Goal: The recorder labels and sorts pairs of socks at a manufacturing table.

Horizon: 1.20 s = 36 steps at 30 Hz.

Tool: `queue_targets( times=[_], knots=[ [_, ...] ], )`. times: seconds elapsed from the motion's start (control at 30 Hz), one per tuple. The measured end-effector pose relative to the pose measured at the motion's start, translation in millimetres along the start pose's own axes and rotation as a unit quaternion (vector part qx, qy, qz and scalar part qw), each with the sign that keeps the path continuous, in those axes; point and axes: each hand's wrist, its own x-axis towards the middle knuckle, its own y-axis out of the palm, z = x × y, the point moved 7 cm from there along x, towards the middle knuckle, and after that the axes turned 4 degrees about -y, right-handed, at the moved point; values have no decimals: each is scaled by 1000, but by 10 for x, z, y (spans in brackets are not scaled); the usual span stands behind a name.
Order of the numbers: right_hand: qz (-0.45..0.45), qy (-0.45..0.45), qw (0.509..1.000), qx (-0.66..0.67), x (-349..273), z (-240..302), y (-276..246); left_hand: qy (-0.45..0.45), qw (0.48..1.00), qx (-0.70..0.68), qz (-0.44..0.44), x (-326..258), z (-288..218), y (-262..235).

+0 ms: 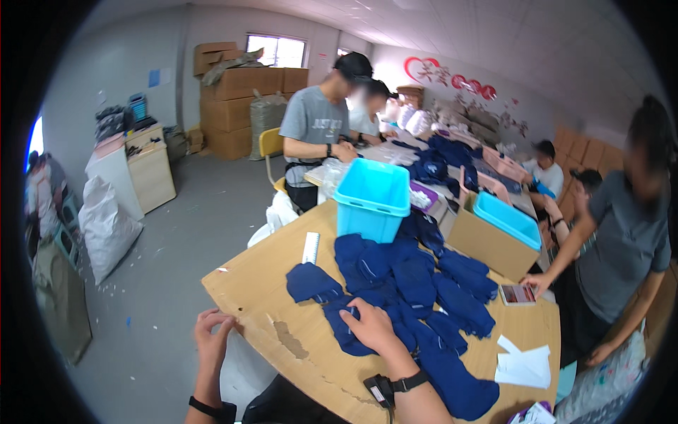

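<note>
Navy blue fabric pieces [413, 283] lie in a loose, overlapping pile across the wooden table [261, 283]. My right hand [373, 328] rests on the near left part of the pile, its thumb and forefinger closed on a navy fabric piece [346, 336]. Just beyond, a single rounded navy piece [311, 283] lies at the pile's left side. By the table's left edge my left hand [212, 333] is raised, fingers curled and the tips pinched together. Whatever those tips may hold is too small to make out.
A light blue plastic bin [371, 201] stands behind the pile, with a white ruler [311, 247] to its left. A cardboard box [487, 244] holds another blue bin. White papers [522, 364] and a phone [518, 295] under a co-worker's hand [540, 284] lie at right.
</note>
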Motion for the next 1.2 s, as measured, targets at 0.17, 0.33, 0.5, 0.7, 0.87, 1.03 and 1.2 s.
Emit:
queue_targets(
  times=[0.17,0.33,0.5,0.7,0.87,1.03,1.2],
  knots=[
    [-11,13,1000,2,-19,-37,-21,-11,1000,-21,-12,-10,-23,8],
    [-28,3,999,-26,6,69,-28,-86,993,45,-72,-32,149,-71],
    [-43,8,998,-38,32,63,-50,-94,993,63,-29,16,144,-50],
    [-102,-46,992,-51,22,5,-48,-164,984,57,42,57,172,-36],
    [-78,-13,997,-3,-20,50,-27,-128,980,-104,109,85,427,146],
    [-86,-28,996,-8,12,49,-19,-134,972,-170,97,77,356,190],
    [-99,-44,994,-25,57,30,-45,-175,973,-99,117,136,292,200]
  ],
)
